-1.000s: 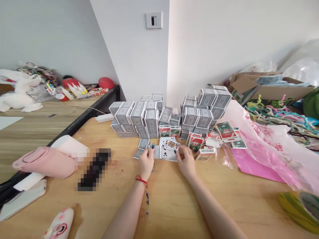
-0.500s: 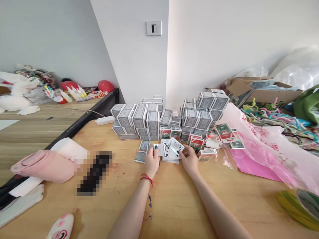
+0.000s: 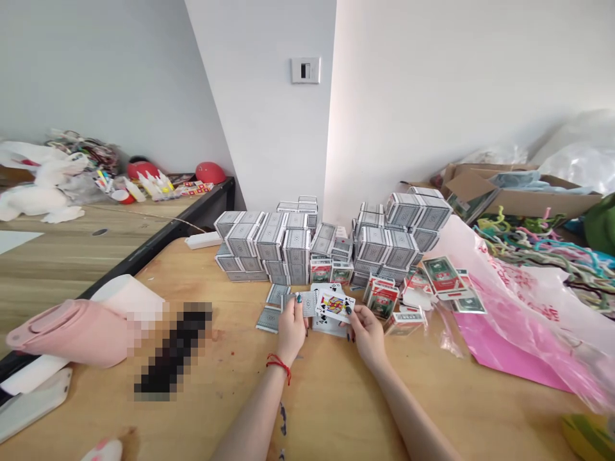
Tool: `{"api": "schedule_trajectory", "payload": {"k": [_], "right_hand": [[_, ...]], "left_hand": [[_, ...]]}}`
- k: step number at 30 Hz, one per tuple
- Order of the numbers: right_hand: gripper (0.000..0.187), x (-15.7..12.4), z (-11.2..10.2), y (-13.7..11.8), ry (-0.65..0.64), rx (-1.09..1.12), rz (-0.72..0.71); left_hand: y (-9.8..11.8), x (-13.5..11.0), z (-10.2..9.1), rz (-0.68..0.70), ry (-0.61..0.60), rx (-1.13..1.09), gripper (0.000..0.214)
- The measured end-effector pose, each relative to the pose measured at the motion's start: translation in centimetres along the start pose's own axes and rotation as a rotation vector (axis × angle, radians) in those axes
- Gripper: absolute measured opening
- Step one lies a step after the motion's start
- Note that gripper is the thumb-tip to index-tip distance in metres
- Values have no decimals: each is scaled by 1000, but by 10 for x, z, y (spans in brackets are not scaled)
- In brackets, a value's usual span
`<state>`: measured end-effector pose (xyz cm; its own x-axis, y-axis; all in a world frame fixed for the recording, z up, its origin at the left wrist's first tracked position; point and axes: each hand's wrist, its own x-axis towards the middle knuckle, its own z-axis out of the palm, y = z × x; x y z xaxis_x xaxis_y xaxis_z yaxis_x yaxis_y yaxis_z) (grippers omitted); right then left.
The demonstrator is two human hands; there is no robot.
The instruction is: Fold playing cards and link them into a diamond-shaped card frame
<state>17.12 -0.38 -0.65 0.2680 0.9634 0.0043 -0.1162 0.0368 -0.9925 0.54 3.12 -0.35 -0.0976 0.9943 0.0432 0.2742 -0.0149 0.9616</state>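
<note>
In my left hand a few playing cards lie back side up, thumb pressed on top. My right hand pinches a jack of spades by its right edge, face up, beside the cards in my left hand. Beneath it on the table rests a loose pile of face-up cards, partly covered. Left of my left hand, some face-down cards lie on the wood. Small red and green card boxes stand just beyond my right hand.
Stacks of grey-patterned cards rise at the back left, with more stacks at the back right. Pink plastic sheeting spreads on the right. A rolled pink item lies at the left, near a pixelated dark patch.
The card in my right hand has changed to a jack, now held level and closer to my left hand. The whole view has shifted slightly, with things sitting lower.
</note>
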Motion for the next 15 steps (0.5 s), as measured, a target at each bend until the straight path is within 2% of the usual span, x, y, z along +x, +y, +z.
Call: {"api": "schedule_trajectory", "payload": {"k": [5, 10, 15], "right_hand": [[36, 0, -1, 0, 50, 31, 10], [39, -4, 2, -6, 37, 43, 40], [35, -4, 2, -9, 58, 215, 58]], "left_hand": [[5, -3, -1, -81, 13, -73, 35], [8, -4, -3, -62, 3, -73, 37], [8, -4, -6, -98, 6, -136, 38]]}}
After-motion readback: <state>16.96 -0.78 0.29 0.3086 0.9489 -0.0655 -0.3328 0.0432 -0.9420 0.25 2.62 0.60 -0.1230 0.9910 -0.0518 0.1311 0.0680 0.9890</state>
